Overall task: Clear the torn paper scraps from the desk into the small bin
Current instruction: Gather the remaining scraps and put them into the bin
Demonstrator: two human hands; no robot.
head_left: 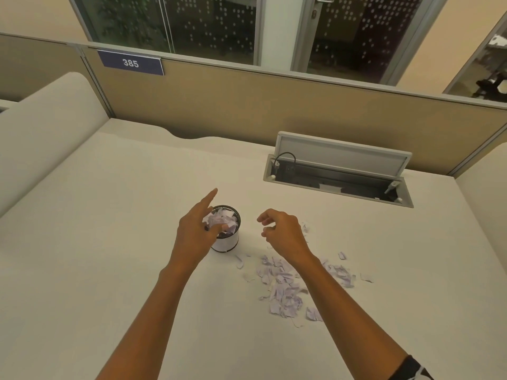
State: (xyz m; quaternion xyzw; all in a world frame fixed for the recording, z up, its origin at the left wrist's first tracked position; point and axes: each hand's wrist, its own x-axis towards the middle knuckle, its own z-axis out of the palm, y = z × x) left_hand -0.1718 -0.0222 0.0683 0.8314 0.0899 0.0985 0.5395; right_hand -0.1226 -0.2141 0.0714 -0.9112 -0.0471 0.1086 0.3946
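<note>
Small bin (pixel 228 237): landmark; left hand (pixel 195 237) over its rim, fingers spread, holding nothing visible; paper scraps (pixel 285 286) right-front of it; right hand (pixel 282 231) nearer them, loosely curled, empty.

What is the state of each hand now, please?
Left hand: open, fingers spread over the small white cylindrical bin, holding nothing visible.
Right hand: fingers loosely curled, empty, above the torn pale paper scraps.

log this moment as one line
left hand open over small white round bin | right hand empty | pale torn paper scraps on desk
</note>
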